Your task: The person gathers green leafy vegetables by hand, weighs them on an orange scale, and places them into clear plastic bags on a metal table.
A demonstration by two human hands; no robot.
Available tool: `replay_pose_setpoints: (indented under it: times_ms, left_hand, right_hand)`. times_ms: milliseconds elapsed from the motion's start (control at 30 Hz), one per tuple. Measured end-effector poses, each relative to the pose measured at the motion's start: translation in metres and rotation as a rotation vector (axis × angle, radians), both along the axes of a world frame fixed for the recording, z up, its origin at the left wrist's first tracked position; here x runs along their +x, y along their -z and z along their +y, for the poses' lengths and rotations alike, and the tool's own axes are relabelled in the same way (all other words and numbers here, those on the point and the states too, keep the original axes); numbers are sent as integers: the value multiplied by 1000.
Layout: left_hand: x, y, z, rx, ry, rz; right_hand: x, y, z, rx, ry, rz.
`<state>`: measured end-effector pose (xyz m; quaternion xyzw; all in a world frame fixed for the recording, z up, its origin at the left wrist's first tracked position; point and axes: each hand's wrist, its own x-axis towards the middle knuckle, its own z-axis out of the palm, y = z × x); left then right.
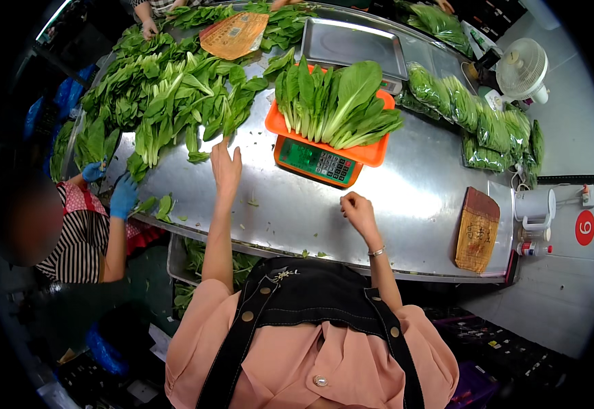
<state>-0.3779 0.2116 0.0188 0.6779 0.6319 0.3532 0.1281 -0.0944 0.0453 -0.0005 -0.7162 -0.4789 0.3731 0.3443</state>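
My left hand point(225, 164) reaches over the steel table with the thumb apart and the fingertips at the near edge of a heap of leafy greens point(174, 97). Whether a fingertip touches a leaf is hard to tell. My right hand point(359, 210), with fingers curled and nothing visible in it, hovers just in front of an orange digital scale point(318, 162). A row of leafy greens point(335, 105) lies on the scale's orange tray point(276, 122), stems towards me and leaves pointing away. The scale's green display is lit.
A second scale with a steel pan point(353, 43) stands behind. Bagged greens point(460, 102) line the right side, near a white fan point(522, 66). Brown packaging point(477, 230) lies at right. A co-worker's blue-gloved hand point(124, 197) is at left; other hands work at the far edge.
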Motion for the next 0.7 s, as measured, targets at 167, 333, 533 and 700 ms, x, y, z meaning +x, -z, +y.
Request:
replay_pose_setpoints:
  times_ms: [167,333,533,700]
  left_hand:
    - [-7,43,-15,-60,89,185]
    - [19,67,16,-38,133,463]
    - [-15,87,48,-14,46,520]
    - [-130,82,31,-16,-184,486]
  right_hand:
    - [-49,13,0,88,-204,-137]
    - [-89,10,8,95,-403,-97]
    - [-91,7,7,74,-451,-91]
    - [-79,18,12,102,-313,-112]
